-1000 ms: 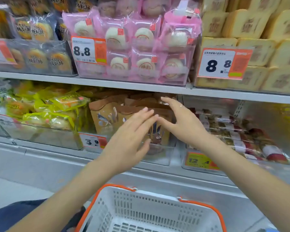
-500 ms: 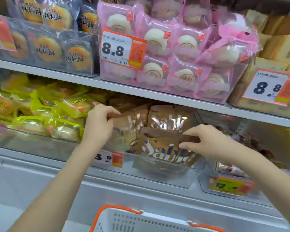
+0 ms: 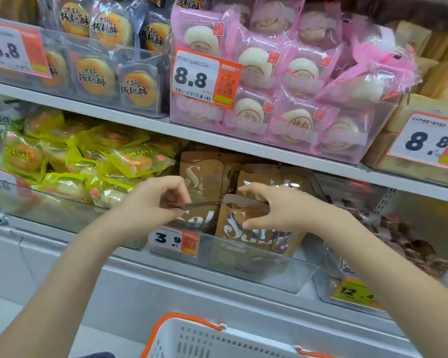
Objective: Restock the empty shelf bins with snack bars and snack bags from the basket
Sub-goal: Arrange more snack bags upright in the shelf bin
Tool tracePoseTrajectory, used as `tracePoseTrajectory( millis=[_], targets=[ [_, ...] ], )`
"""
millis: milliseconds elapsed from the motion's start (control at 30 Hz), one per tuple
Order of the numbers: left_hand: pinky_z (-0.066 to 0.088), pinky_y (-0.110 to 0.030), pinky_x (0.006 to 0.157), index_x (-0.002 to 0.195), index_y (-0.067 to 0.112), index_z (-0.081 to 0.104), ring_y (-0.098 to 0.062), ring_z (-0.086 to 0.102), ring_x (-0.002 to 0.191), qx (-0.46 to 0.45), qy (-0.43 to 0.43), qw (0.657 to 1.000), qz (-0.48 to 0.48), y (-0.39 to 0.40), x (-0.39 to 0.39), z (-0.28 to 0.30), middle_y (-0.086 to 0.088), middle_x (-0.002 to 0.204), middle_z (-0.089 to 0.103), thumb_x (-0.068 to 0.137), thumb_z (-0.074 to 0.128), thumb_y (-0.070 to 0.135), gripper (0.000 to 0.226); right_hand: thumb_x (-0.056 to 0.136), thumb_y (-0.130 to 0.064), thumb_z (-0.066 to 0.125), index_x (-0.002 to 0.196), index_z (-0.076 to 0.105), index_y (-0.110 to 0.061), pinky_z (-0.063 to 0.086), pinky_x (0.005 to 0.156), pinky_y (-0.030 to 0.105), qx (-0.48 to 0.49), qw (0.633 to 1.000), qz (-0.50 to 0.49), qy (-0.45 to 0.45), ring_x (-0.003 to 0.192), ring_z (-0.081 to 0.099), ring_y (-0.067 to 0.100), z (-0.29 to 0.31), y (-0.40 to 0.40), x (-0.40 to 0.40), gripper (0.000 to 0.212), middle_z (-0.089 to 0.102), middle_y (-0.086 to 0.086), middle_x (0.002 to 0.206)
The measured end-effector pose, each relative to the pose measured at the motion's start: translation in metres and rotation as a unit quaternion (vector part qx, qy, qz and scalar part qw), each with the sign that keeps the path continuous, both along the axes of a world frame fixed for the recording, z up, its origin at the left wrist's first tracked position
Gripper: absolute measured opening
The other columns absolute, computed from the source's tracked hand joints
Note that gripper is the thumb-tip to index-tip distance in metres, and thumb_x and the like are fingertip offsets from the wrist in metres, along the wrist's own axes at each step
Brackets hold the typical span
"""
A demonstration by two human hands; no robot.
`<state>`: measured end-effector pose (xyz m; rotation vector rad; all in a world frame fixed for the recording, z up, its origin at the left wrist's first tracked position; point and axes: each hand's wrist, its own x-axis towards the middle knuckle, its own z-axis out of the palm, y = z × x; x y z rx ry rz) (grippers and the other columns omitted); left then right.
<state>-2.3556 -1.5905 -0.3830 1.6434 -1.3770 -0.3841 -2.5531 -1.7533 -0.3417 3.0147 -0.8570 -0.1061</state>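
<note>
Both hands are up at the clear bin (image 3: 256,264) on the lower shelf, the one with the 3.9 price tag (image 3: 173,241) stuck on its front. The left hand (image 3: 150,202) is pinching the dark top edge of a brown snack bag (image 3: 197,218) just above that tag, fingers curled over it. The right hand (image 3: 282,208) grips the top of the front brown bag (image 3: 246,228) further right of the tag, thumb on the face of the bag and fingers hooked over the top strip. More brown bags (image 3: 202,174) stand upright behind those two, deeper in the same bin. Left of the tag there's a bin of yellow wrapped cakes (image 3: 88,164), and right of it another bin with dark wrapped bars (image 3: 398,239) and a 12.4 tag (image 3: 354,293). On the shelf above the tag sits a bin full of pink bun packs (image 3: 282,81) priced 8.8. Straight below the tag, at the bottom edge, you can see the white basket (image 3: 204,339) with its orange rim, can't tell what's inside it from here.
</note>
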Motion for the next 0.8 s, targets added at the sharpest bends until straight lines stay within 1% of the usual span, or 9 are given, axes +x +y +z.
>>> tracePoseTrajectory(
  millis=[100,200,267,367,467,533,600,667,800],
  targets=[
    [0.05,-0.032,0.078,0.094,0.037,0.059,-0.005,0.057,0.092,0.053,-0.211,0.975,0.048,-0.006,-0.03,0.012,0.018,0.098,0.061,0.08,0.069,0.025,0.021,0.083,-0.055,0.058,0.133,0.042,-0.041,0.05,0.079,0.031,-0.004,1.0,0.013,0.009,0.095,0.059,0.013,-0.005,0.006,-0.001,0.054,0.063,-0.016,0.105],
    [0.047,-0.027,0.075,0.114,0.043,0.055,-0.009,0.056,0.101,0.08,-0.35,0.931,0.07,-0.025,-0.06,0.022,0.018,0.107,0.062,0.08,0.062,0.053,0.036,0.086,-0.039,0.063,0.111,0.059,-0.033,0.053,0.074,0.035,0.032,0.998,0.023,-0.042,0.081,0.061,0.014,-0.008,0.011,-0.003,0.027,0.066,-0.008,0.091],
    [0.045,-0.028,0.072,0.112,0.04,0.058,-0.015,0.058,0.099,0.073,-0.355,0.93,0.059,-0.038,-0.072,0.021,0.013,0.102,0.065,0.085,0.059,0.048,0.028,0.088,-0.032,0.062,0.108,0.062,-0.027,0.052,0.072,0.031,0.059,0.996,0.033,-0.054,0.078,0.061,0.012,-0.009,0.013,-0.01,0.021,0.066,-0.007,0.089],
    [0.044,-0.027,0.066,0.1,0.034,0.066,-0.017,0.06,0.089,0.094,-0.326,0.94,0.04,-0.043,-0.07,0.016,0.01,0.086,0.064,0.091,0.056,0.037,0.014,0.089,-0.053,0.053,0.114,0.063,-0.031,0.045,0.07,0.017,0.172,0.984,0.019,-0.034,0.078,0.058,-0.001,0.003,0.014,-0.024,0.035,0.064,-0.016,0.092],
    [0.053,-0.031,0.07,0.094,0.03,0.071,-0.014,0.062,0.079,0.106,-0.277,0.955,0.007,-0.037,-0.063,0.01,0.008,0.082,0.069,0.09,0.06,0.035,0.014,0.087,-0.065,0.022,0.134,0.051,-0.035,0.036,0.102,0.021,0.288,0.948,-0.013,-0.134,0.117,0.051,-0.003,0.015,0.0,-0.028,0.063,0.053,-0.021,0.131],
    [0.054,-0.032,0.071,0.094,0.028,0.072,-0.014,0.062,0.077,0.101,-0.266,0.959,0.004,-0.034,-0.062,0.006,0.006,0.082,0.07,0.091,0.059,0.034,0.015,0.095,-0.055,0.022,0.143,0.04,-0.03,0.029,0.107,0.023,0.242,0.957,-0.021,-0.156,0.128,0.042,0.004,0.014,-0.016,-0.021,0.057,0.043,-0.014,0.142],
    [0.054,-0.031,0.072,0.096,0.029,0.071,-0.013,0.062,0.077,0.094,-0.274,0.957,0.01,-0.032,-0.063,0.003,0.007,0.083,0.069,0.092,0.057,0.034,0.016,0.097,-0.047,0.038,0.149,0.028,-0.024,0.029,0.107,0.025,0.172,0.978,-0.031,-0.111,0.133,0.038,0.011,0.009,-0.029,-0.01,0.057,0.035,-0.006,0.15],
    [0.053,-0.029,0.072,0.097,0.029,0.071,-0.013,0.062,0.079,0.084,-0.273,0.958,0.016,-0.031,-0.063,0.001,0.008,0.084,0.069,0.092,0.056,0.035,0.016,0.092,-0.039,0.057,0.151,0.018,-0.026,0.029,0.109,0.025,0.1,0.992,-0.005,-0.074,0.138,0.032,0.012,0.003,-0.039,-0.001,0.073,0.024,-0.005,0.156],
    [0.049,-0.025,0.07,0.098,0.03,0.071,-0.013,0.062,0.082,0.084,-0.252,0.964,0.014,-0.03,-0.061,-0.001,0.008,0.088,0.069,0.093,0.056,0.034,0.017,0.084,-0.028,0.069,0.15,0.007,-0.04,0.043,0.091,0.023,0.008,0.994,0.026,-0.108,0.128,0.045,0.018,-0.005,-0.055,0.011,0.092,0.024,-0.005,0.156]
  ],
)
